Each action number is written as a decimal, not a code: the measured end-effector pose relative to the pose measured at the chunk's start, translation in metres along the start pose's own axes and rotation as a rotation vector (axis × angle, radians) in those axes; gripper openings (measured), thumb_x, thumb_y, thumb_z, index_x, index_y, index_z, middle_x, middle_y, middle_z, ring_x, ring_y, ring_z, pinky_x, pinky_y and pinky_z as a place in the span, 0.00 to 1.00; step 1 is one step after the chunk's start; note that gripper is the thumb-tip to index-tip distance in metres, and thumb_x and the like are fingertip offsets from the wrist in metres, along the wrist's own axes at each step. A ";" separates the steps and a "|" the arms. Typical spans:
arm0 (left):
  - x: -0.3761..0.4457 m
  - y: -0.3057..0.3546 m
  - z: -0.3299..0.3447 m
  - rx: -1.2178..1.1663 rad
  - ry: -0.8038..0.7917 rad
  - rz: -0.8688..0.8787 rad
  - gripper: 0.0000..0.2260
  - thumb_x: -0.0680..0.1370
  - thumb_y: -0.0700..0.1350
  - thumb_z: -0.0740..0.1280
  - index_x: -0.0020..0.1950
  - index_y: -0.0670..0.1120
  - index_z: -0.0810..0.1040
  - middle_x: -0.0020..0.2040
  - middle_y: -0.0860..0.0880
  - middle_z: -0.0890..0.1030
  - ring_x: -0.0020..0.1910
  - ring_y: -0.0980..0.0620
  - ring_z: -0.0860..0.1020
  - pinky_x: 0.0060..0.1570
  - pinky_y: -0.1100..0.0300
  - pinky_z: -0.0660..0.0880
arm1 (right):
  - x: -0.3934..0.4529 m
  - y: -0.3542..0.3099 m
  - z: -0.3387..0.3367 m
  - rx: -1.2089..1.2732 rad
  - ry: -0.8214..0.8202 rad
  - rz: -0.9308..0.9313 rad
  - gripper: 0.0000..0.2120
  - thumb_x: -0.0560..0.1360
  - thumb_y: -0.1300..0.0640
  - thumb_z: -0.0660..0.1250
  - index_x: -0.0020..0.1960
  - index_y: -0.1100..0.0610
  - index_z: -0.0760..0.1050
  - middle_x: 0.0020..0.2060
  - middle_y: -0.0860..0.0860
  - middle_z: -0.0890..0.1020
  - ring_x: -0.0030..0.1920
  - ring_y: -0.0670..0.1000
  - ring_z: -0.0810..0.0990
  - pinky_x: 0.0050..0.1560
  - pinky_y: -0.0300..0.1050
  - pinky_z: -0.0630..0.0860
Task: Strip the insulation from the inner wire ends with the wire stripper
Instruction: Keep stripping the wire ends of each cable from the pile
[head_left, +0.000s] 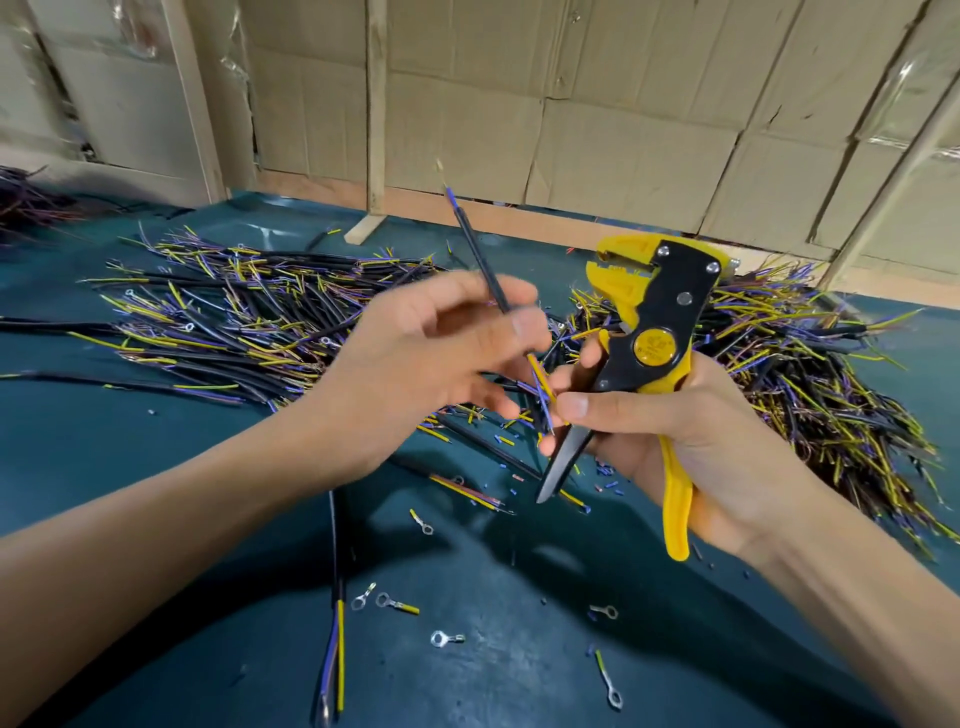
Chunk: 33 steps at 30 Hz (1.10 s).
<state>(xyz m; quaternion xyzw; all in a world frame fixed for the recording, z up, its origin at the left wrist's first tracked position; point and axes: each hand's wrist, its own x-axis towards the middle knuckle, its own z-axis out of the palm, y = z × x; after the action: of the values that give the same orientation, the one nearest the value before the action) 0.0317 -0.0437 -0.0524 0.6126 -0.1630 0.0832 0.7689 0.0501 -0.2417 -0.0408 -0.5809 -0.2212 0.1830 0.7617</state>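
— While you look at the middle of the frame, tell me what the left hand (441, 353) has.

— It pinches a black cable (480, 249) between thumb and fingertips; the other fingers are loosely spread. The cable slants up and left from the hand, and a short blue-and-yellow inner end pokes out at its top, in the upper middle. Below the pinch, the yellow and blue inner wire ends (541, 391) stick down toward the other hand.

— And the right hand (675, 436)?

— It grips the wire stripper (649, 338), right of centre. Fingers are curled round the yellow handle, which runs down past the palm. The thumb reaches left and touches the inner wire ends, or lies just beside them; I cannot tell which. The black handle juts down-left, free of the grip, so the handles stand apart. The yellow head points to the upper left, above both hands.

— What lies beneath?

— A dark teal table cover (156, 493). One heap of cut cables (249, 312) sits at middle left, another heap (810, 374) at the right. Loose ring terminals (447, 638) and small insulation scraps are scattered in the lower middle. Cardboard panels (597, 130) line the back wall.
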 end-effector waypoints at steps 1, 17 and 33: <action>-0.001 -0.002 0.002 0.048 -0.025 0.005 0.13 0.73 0.42 0.74 0.56 0.42 0.81 0.43 0.43 0.85 0.38 0.48 0.82 0.36 0.57 0.80 | 0.000 0.000 0.000 0.003 -0.006 0.001 0.16 0.66 0.76 0.72 0.50 0.64 0.74 0.38 0.59 0.81 0.37 0.58 0.81 0.40 0.53 0.81; 0.003 0.004 -0.008 0.108 -0.132 -0.222 0.18 0.70 0.41 0.75 0.60 0.44 0.83 0.38 0.42 0.81 0.35 0.48 0.79 0.34 0.60 0.77 | 0.010 -0.004 -0.011 -0.006 0.021 0.122 0.11 0.72 0.77 0.66 0.51 0.65 0.74 0.34 0.61 0.78 0.35 0.58 0.77 0.41 0.58 0.80; 0.008 0.021 -0.014 -0.095 0.064 -0.099 0.15 0.68 0.41 0.75 0.54 0.47 0.86 0.41 0.44 0.83 0.33 0.52 0.79 0.31 0.63 0.66 | 0.014 0.014 -0.020 -0.123 0.048 -0.120 0.17 0.71 0.68 0.62 0.58 0.59 0.66 0.45 0.70 0.83 0.39 0.70 0.82 0.40 0.61 0.80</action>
<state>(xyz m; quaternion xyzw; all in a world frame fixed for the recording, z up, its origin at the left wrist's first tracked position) 0.0343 -0.0256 -0.0331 0.5797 -0.1117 0.0569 0.8051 0.0721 -0.2466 -0.0575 -0.6164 -0.2481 0.1094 0.7393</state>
